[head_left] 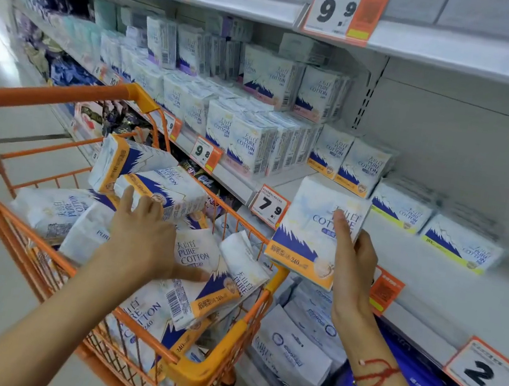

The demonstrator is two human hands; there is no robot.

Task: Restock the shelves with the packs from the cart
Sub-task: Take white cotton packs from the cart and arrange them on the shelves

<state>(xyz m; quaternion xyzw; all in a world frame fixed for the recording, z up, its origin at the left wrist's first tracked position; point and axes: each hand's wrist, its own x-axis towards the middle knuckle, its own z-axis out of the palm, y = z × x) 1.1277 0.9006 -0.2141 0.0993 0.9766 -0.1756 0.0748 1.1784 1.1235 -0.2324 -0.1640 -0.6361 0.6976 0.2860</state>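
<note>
Two hands busy at once: my right hand (353, 260) grips an orange-banded pack (315, 231), thumb across its face, holding it upright just off the front edge of the shelf (432, 279) by the 7.9 price tag (269, 206). My left hand (145, 232) is down in the orange cart (210, 371), fingers spread flat on the heap of packs (160, 192), gripping nothing yet.

Risk, as I judge it: the heap is loose and tilted, so pressing one pack could slide others over the cart's rim. The held pack is pinched along one side only and could twist as it goes in. Its band is orange, while the packs on the shelf's right end (461, 245) show yellow-green bands, so misplacing it is possible.

Hard to read: the fingers behind the held pack are hidden, the cart's bottom is buried, and the far shelves blur out.
</note>
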